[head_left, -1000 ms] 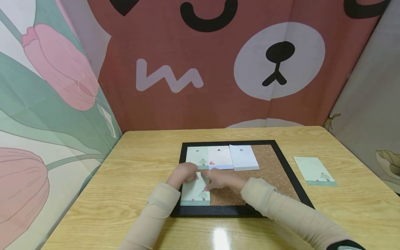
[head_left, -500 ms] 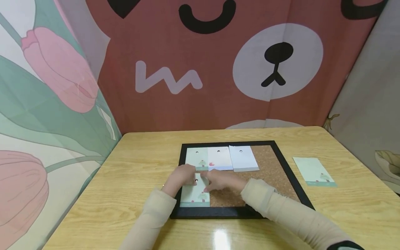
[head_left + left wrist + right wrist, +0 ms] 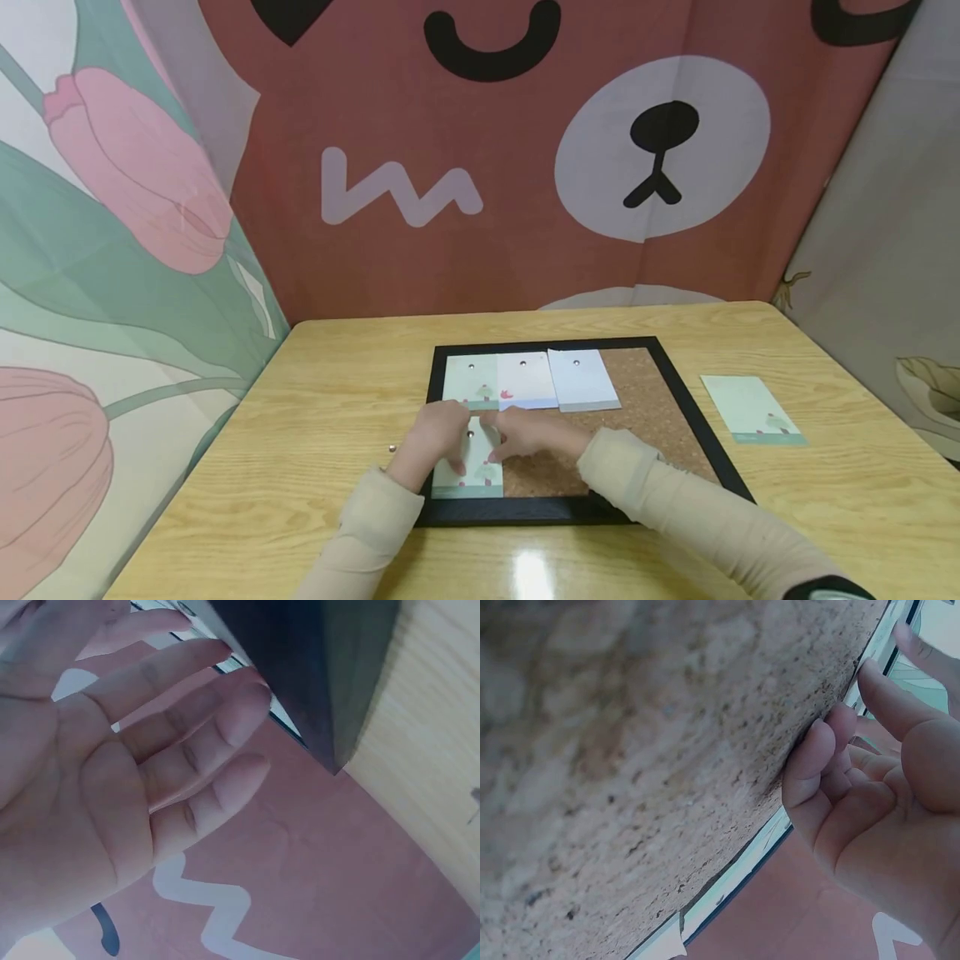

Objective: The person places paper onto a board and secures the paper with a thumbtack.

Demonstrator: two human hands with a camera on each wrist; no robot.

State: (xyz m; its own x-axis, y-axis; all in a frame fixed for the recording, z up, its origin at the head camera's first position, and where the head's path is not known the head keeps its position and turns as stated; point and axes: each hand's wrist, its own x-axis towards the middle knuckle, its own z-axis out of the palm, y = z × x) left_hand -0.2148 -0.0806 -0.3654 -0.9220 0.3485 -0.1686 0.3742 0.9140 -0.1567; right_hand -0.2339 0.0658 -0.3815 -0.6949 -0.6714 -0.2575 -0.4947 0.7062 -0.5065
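Observation:
A pale green note sheet [image 3: 480,454] with a printed tree lies at the lower left of a black-framed corkboard [image 3: 607,450]. A silver pushpin [image 3: 470,433] stands near its top edge. My left hand [image 3: 438,433] reaches over the sheet's left side, fingers loosely extended with nothing held; the left wrist view shows its bare palm beside the black frame [image 3: 300,667]. My right hand [image 3: 528,432] rests at the sheet's upper right edge, thumb and index finger spread and touching the paper. In the right wrist view its other fingers bend loosely against the cork [image 3: 667,765].
Along the board's top, three sheets are pinned: a green one [image 3: 465,383], a pinkish one [image 3: 528,385] and a pale blue one [image 3: 585,383]. Another green sheet [image 3: 753,408] lies on the table to the right. A loose pushpin [image 3: 392,448] sits left of the board.
My left hand's fingers have moved off the pin and extended down over the sheet. A loose pushpin beside the left wrist has come into sight. The right hand stays in place.

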